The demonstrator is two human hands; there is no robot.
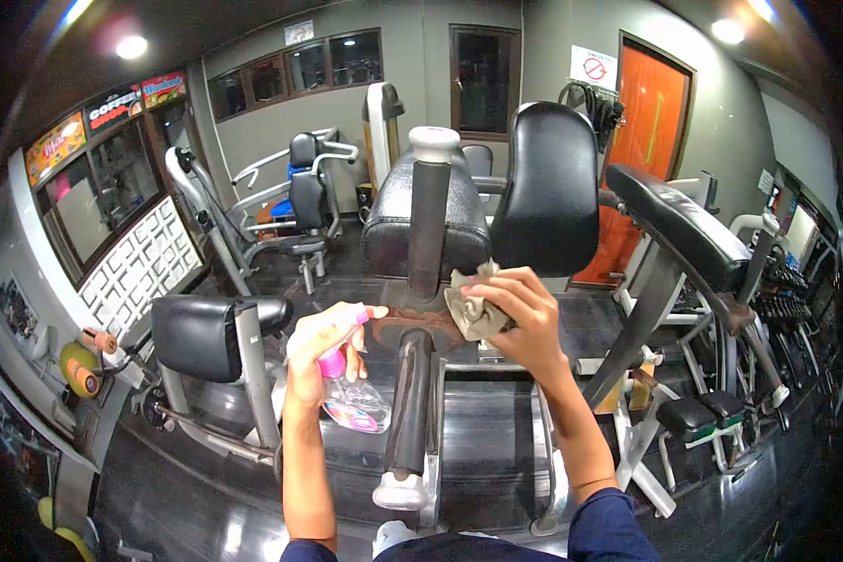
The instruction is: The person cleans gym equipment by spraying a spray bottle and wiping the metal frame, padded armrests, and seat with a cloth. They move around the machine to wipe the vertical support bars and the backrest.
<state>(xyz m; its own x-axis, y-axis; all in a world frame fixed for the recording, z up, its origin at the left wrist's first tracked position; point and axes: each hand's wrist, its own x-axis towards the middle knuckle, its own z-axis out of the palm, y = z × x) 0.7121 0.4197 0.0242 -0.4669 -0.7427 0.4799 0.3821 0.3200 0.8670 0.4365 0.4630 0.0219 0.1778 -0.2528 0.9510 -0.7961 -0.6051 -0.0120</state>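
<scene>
My left hand [320,345] is wrapped round the pink neck of a clear spray bottle [358,406], whose pink nozzle points toward the machine's bar. In my right hand [526,314] is a crumpled greyish cloth [476,309], bunched between thumb and fingers. Between the hands runs a rusty brown metal crosspiece [412,326] of an exercise machine; the cloth is at its right end. A black padded handle [429,225] with a white cap rises above the crosspiece. A second black handle [410,403], also white-capped, extends below it toward me.
Behind the handles stand a black seat pad [426,220] and a black backrest [546,187]. A padded machine [197,339] is at the left, and another with a long black pad [679,225] at the right. An orange door [639,140] is at the back.
</scene>
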